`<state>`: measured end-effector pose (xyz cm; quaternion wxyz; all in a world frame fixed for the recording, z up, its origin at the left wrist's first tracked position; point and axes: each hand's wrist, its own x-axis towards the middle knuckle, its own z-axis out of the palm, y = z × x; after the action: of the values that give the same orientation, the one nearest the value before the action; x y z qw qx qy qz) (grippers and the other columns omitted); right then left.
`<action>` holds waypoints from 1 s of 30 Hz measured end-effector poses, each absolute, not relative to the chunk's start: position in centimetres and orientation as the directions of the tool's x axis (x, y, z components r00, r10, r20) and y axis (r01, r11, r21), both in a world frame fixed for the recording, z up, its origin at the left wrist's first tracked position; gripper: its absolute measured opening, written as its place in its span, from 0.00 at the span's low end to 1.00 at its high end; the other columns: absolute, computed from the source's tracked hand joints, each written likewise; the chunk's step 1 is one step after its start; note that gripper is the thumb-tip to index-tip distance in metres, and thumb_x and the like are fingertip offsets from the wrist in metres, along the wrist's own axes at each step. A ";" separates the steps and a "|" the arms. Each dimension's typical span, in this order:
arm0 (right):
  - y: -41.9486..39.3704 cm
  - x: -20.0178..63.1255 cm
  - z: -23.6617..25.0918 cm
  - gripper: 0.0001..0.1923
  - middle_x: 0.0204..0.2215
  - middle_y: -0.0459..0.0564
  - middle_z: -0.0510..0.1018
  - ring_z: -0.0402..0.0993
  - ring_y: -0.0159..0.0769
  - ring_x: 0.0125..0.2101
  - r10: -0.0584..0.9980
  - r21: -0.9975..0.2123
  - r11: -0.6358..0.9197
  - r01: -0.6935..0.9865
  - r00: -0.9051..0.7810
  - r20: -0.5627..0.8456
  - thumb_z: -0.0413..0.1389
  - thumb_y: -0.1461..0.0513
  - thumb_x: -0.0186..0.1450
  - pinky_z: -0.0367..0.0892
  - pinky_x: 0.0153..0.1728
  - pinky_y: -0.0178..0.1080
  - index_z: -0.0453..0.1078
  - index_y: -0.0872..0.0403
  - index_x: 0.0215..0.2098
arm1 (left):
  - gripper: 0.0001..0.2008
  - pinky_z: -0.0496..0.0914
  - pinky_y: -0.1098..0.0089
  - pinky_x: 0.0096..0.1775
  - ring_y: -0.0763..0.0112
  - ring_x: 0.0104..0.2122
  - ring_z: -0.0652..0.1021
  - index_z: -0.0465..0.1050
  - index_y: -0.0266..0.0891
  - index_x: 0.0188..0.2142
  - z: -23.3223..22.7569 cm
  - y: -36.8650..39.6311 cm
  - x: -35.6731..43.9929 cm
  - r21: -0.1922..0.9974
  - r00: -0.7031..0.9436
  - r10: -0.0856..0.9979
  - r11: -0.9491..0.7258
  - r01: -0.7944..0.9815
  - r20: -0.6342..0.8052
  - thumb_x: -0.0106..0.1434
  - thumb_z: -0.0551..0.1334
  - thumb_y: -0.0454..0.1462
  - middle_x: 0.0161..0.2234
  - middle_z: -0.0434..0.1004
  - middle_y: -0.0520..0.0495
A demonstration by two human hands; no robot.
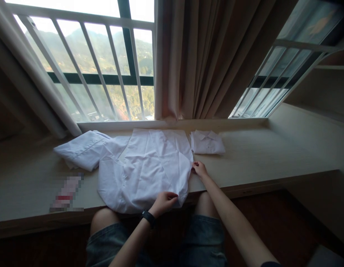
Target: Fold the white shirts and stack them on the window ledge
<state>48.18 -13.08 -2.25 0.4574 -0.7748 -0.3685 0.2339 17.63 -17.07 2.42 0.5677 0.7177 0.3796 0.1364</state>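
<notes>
A white shirt lies spread on the window ledge in front of me, its near end hanging slightly over the front edge. My left hand, with a dark band on the wrist, rests on the shirt's near right part, fingers bent together; whether cloth is between them is hard to see. At the shirt's right edge my right hand pinches the cloth between thumb and fingers. Right of the shirt sits a neatly folded white shirt. To the left lies another white garment, loosely bunched.
The wooden ledge runs along the window, with its front edge just before my knees. A blurred flat object lies at the left. Brown curtains and a white railing stand behind. Shelving closes the right end.
</notes>
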 end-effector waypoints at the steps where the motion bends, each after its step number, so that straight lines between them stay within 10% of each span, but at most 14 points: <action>1: -13.1 48.2 -2.3 0.16 0.34 0.53 0.80 0.76 0.40 0.34 0.767 -0.870 -0.323 0.373 0.642 -0.010 0.54 0.50 0.61 0.71 0.34 0.38 0.71 0.53 0.36 | 0.17 0.72 0.62 0.45 0.56 0.41 0.82 0.83 0.36 0.43 2.3 -16.8 17.6 0.921 0.680 0.695 -0.068 0.385 -0.233 0.59 0.63 0.41 0.40 0.84 0.41; 13: -14.8 45.0 -4.9 0.20 0.49 0.59 0.74 0.69 0.45 0.51 0.786 -0.549 -0.269 0.791 0.509 0.349 0.52 0.53 0.67 0.64 0.54 0.46 0.72 0.56 0.51 | 0.29 0.71 0.71 0.39 0.70 0.37 0.77 0.71 0.41 0.58 3.0 -2.6 21.9 0.936 0.394 0.850 0.338 0.099 -0.349 0.56 0.67 0.40 0.43 0.76 0.43; 21: -14.4 45.0 -5.3 0.23 0.48 0.60 0.74 0.69 0.46 0.50 0.762 -0.508 -0.244 0.826 0.487 0.426 0.48 0.51 0.71 0.66 0.53 0.47 0.70 0.58 0.54 | 0.23 0.67 0.73 0.31 0.68 0.35 0.76 0.74 0.39 0.50 2.2 5.2 25.0 0.883 0.277 0.845 0.468 0.031 -0.458 0.53 0.67 0.39 0.41 0.77 0.42; 30: -14.5 44.7 -4.4 0.22 0.49 0.60 0.74 0.70 0.44 0.50 0.768 -0.480 -0.250 0.841 0.474 0.431 0.45 0.52 0.73 0.65 0.53 0.47 0.71 0.57 0.54 | 0.36 0.72 0.72 0.34 0.72 0.30 0.77 0.66 0.46 0.62 1.9 4.5 22.3 0.874 0.392 0.835 0.467 -0.136 -0.386 0.53 0.66 0.33 0.34 0.76 0.49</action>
<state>44.72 -14.47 -4.37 0.3389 -0.7889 -0.5098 -0.0539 22.27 4.51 1.94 0.7341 0.3962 0.4412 0.3308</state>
